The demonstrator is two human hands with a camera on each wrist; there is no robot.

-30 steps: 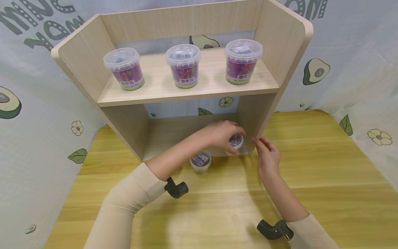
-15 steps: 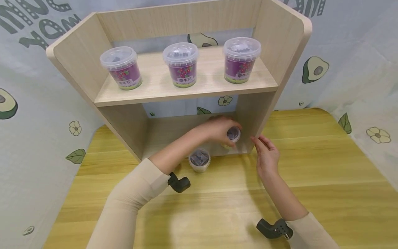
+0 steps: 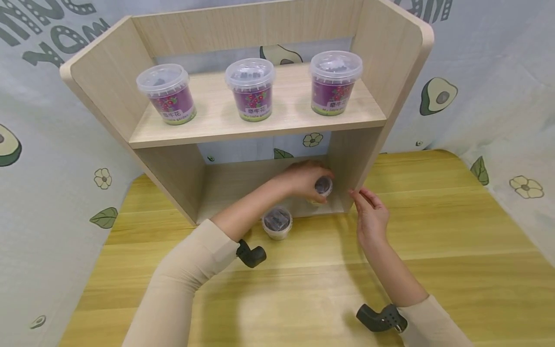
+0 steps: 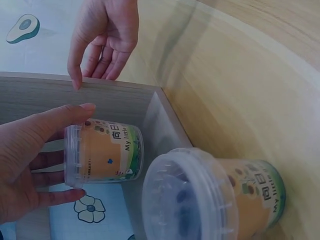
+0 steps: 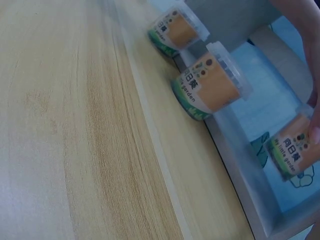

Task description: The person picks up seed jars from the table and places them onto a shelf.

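In the head view my left hand [image 3: 303,180] reaches into the lower right compartment of a pale wooden shelf unit [image 3: 403,43]. It grips a small plastic tub [image 4: 112,150] with an orange label, thumb on one side of the clear lid and fingers on the other. The tub is upright on or close over the compartment floor. My right hand [image 3: 373,217] holds the front edge of the right side panel, one fingertip on the inner face. A matching orange tub [image 3: 277,222] stands on the table before the shelf. Another orange tub [image 5: 175,32] is mostly hidden by my left forearm in the head view.
Purple-labelled tubs with clear lids stand in a row on the upper shelf: a left tub [image 3: 173,106], a middle tub [image 3: 256,103] and a right tub [image 3: 331,96]. The wood-grain table [image 3: 455,231] extends to both sides. A printed cloth [image 3: 498,111] hangs behind.
My left hand has moved the orange tub slightly left and deeper into the lower compartment. My right hand keeps its place on the panel. The head view has shifted a little.
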